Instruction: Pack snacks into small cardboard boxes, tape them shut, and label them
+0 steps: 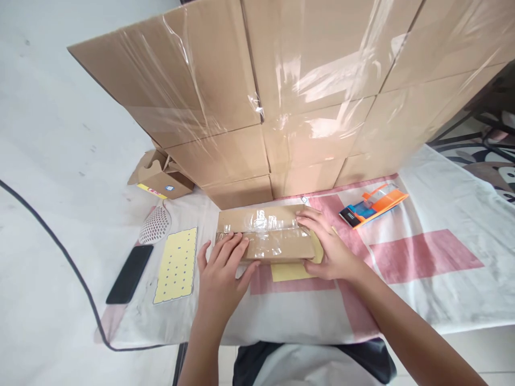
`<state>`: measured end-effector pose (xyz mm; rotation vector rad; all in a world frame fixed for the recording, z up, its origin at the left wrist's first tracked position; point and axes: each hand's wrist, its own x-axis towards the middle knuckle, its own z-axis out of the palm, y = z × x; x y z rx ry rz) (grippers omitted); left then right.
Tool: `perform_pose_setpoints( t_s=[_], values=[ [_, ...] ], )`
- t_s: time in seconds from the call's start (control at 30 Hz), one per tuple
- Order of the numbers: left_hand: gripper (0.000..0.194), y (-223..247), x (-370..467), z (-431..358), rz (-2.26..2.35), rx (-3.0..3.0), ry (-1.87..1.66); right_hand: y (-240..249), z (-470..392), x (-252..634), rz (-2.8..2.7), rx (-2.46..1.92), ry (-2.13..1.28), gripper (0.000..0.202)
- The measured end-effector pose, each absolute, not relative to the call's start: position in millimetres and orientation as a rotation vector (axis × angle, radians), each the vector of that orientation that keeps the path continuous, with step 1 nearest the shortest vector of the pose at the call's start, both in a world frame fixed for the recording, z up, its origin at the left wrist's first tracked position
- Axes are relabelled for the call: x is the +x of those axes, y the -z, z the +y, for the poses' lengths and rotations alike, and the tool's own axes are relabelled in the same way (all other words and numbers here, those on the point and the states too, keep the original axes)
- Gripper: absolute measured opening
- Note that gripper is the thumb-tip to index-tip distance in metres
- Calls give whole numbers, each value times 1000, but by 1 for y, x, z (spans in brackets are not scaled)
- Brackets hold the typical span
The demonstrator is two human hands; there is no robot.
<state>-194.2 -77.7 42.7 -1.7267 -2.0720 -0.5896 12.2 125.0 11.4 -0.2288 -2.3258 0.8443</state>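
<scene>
A small flat cardboard box [277, 245] lies on the cloth in front of me, with shiny clear tape across its top seam. My left hand [224, 262] grips its left front part, fingertips on top and thumb along the front edge. At the other end, my right hand [328, 244] holds the box with its fingers over the top right edge and thumb low at the front corner. Part of a yellow sheet [293, 273] shows beneath the box. The box's underside is hidden.
Behind the box stands a tall wall of wrapped cardboard boxes [237, 155]. To the left are a dotted yellow card [176, 266], a black phone [129, 274], a white perforated object [156, 225] and an opened carton [161, 177]. An orange and blue item [374, 205] lies right.
</scene>
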Motion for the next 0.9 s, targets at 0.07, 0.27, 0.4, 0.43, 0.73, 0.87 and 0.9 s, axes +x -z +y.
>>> perform_pose_setpoints(
  t_s=[0.07, 0.27, 0.4, 0.43, 0.73, 0.87, 0.9],
  values=[
    [35, -43, -189, -78, -2108, -1687, 564, -13, 125, 12, -2347, -259, -849, 99],
    [38, -49, -179, -74, -2069, -1588, 468, -28, 120, 35, -2487, -380, -845, 104],
    [39, -50, -165, -59, -1945, -1679, 542, -27, 123, 83, -2121, -733, -998, 64],
    [40, -49, -160, -55, -1922, -1716, 570, -23, 128, 97, -1961, -872, -1043, 48],
    [35, -47, -140, -43, -1972, -1782, 629, 7, 222, 135, -1676, -1350, -1050, 29],
    [36, -41, -143, -47, -1973, -1788, 614, 20, 234, 116, -1688, -1350, -929, 28],
    [39, -37, -142, -47, -1965, -1766, 612, 23, 232, 114, -1686, -1344, -898, 30]
  ],
)
